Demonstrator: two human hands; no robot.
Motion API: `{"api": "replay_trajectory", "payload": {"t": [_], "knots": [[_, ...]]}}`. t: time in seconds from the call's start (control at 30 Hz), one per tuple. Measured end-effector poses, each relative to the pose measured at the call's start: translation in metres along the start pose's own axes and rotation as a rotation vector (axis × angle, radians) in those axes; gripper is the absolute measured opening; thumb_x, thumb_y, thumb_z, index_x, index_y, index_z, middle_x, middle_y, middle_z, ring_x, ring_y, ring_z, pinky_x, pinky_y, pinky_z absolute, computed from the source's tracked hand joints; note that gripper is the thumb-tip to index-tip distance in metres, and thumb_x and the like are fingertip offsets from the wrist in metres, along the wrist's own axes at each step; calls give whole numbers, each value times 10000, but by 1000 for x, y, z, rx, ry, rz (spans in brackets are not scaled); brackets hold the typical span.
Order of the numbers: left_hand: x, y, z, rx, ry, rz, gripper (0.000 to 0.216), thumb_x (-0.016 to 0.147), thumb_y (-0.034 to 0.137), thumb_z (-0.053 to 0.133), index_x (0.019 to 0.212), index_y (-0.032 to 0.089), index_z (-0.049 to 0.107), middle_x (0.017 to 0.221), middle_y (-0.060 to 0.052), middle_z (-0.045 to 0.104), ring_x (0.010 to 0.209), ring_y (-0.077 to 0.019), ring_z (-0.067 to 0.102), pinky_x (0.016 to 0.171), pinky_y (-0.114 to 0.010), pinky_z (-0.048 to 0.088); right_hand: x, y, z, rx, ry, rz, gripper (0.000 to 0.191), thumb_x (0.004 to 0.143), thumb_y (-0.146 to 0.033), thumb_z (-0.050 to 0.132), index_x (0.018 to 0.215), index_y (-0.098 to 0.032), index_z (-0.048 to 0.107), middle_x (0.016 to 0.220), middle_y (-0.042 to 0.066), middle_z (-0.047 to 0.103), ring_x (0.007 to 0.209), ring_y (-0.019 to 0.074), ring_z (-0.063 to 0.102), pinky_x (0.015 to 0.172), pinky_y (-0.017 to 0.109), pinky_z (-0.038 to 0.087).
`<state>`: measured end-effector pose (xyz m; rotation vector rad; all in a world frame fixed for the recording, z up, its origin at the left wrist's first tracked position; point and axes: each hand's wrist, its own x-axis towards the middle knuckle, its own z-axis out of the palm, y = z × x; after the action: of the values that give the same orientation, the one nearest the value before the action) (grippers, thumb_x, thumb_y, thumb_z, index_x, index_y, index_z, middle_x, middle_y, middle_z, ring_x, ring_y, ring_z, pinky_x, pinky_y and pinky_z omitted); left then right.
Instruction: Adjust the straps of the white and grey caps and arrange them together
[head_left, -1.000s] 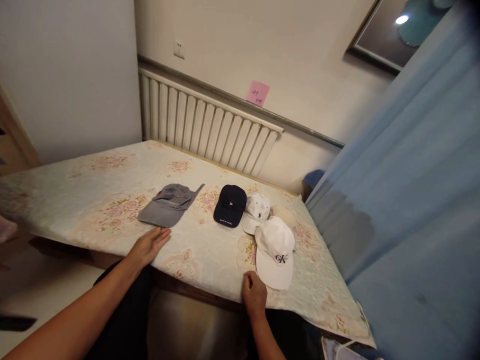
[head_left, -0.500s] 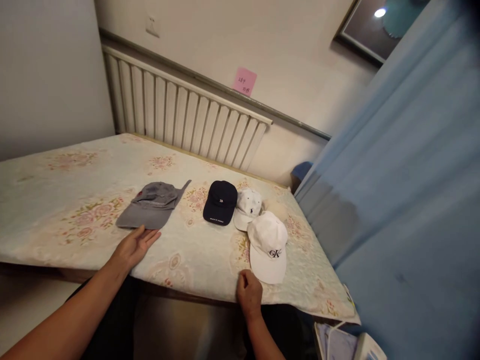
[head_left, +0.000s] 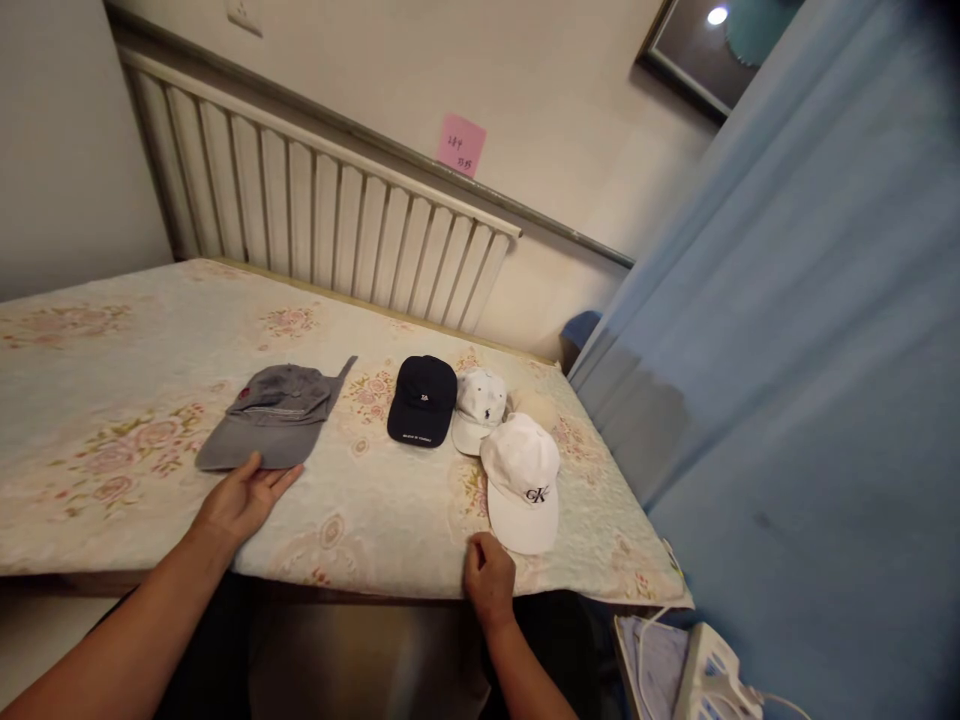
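Observation:
A grey baseball cap [head_left: 270,415] is at the left of the flowered cloth, brim towards me, its back strap sticking out to the right. My left hand [head_left: 240,500] grips its front brim, thumb on top and fingers beneath. In a loose fist, my right hand [head_left: 489,575] rests at the cloth's front edge with nothing visible in it. Just beyond that hand lies a white cap [head_left: 521,475] with black CK letters. Behind it are a smaller white cap [head_left: 480,405], a black cap [head_left: 424,400] and a partly hidden beige cap [head_left: 534,405].
The flowered cloth [head_left: 360,540] covers a table or bed against the wall. A radiator [head_left: 330,210] runs along the back, and a blue curtain [head_left: 787,330] hangs at the right. At the lower right stands a white power strip [head_left: 712,675] with a cable.
The view has turned slightly right, so everything sits further left. My left thumb now reaches further onto the grey cap's brim, whose front looks slightly raised. My right hand stays in place.

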<state>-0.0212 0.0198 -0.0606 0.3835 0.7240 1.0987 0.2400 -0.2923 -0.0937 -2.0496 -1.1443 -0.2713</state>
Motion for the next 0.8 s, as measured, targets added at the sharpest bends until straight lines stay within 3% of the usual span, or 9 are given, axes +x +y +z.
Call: {"api": "replay_trajectory", "payload": {"t": [0.2, 0.33, 0.8], "knots": [[3, 0, -1, 8, -15, -21, 122, 931, 143, 434, 899, 192, 541, 1025, -43, 696, 1073, -237, 628, 859, -457, 576, -1, 1, 2, -16, -8, 6, 229, 843, -190, 428, 746, -196, 636, 642, 14, 624, 604, 154, 576, 621, 237, 412], [1, 1, 2, 37, 39, -31, 147, 962, 175, 385, 903, 183, 519, 1018, -42, 691, 1076, -227, 623, 898, -445, 555, -1, 2, 2, -12, -6, 5, 227, 842, -191, 426, 751, -197, 634, 652, 14, 623, 612, 154, 575, 623, 238, 412], [-3, -3, 1, -2, 53, -20, 145, 896, 98, 443, 812, 201, 501, 885, -46, 659, 992, -211, 660, 768, -385, 613, -2, 3, 3, -22, 5, -6, 222, 846, -184, 429, 746, -198, 627, 648, 12, 621, 611, 155, 576, 623, 238, 403]]}}
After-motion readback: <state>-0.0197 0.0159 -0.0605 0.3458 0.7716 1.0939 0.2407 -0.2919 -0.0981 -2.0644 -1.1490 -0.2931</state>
